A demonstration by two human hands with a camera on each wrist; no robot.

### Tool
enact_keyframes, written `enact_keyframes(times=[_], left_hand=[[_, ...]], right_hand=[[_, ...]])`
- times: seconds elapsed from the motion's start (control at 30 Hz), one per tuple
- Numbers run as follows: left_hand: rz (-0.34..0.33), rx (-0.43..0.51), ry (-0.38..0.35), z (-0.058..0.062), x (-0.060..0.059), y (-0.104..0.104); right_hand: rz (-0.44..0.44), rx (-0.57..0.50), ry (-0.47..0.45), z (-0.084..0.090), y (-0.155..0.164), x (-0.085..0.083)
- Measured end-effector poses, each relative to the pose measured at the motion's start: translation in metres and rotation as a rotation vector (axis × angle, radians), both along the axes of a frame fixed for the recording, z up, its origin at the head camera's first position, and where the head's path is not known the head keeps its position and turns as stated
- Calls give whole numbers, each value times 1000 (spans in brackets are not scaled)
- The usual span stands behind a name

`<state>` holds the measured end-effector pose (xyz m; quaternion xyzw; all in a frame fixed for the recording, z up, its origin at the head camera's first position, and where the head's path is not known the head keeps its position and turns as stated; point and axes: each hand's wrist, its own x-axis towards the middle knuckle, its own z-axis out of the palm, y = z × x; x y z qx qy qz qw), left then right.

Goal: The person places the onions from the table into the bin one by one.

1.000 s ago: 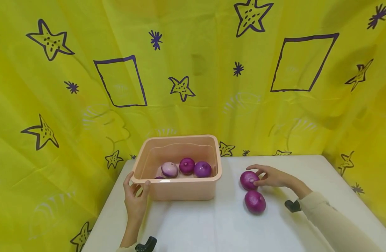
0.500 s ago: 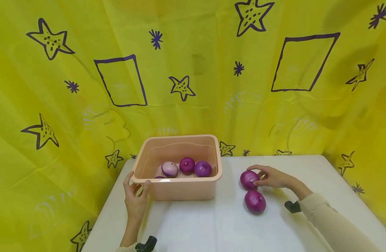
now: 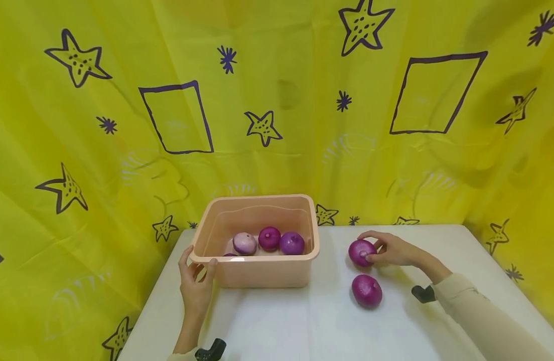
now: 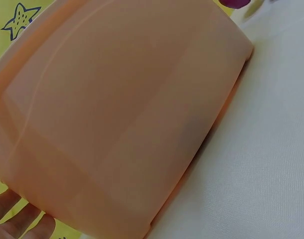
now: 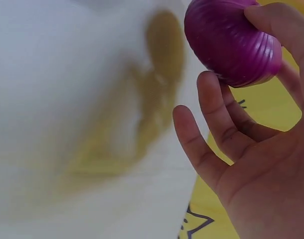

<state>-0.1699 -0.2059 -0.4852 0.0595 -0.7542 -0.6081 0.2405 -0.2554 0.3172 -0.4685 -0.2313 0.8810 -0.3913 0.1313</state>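
My right hand (image 3: 390, 249) grips a purple onion (image 3: 361, 251) just above the white table, right of the bin; the right wrist view shows the onion (image 5: 231, 42) pinched between thumb and fingers (image 5: 217, 114). A second purple onion (image 3: 366, 290) lies on the table in front of it. The peach plastic bin (image 3: 259, 273) holds several onions (image 3: 270, 237), one paler (image 3: 244, 243). My left hand (image 3: 194, 281) holds the bin's front left corner, thumb at the rim. In the left wrist view the bin wall (image 4: 117, 109) fills the frame, with fingertips (image 4: 22, 219) at the lower left.
The white table (image 3: 304, 326) is backed by a yellow curtain (image 3: 277, 100) with purple stars and squares. The table's left edge runs close to my left forearm. Black wrist mounts (image 3: 423, 293) show near each sleeve.
My right hand has lifted the far onion slightly off the table and away from the near one. Left hand and bin are unmoved.
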Motion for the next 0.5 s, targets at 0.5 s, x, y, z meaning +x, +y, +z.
enact_keyframes(times=[0.5], left_hand=[[8,-25,-3,1,1,-1]], right_hand=[[-81,-8,232,70,-1,-10]])
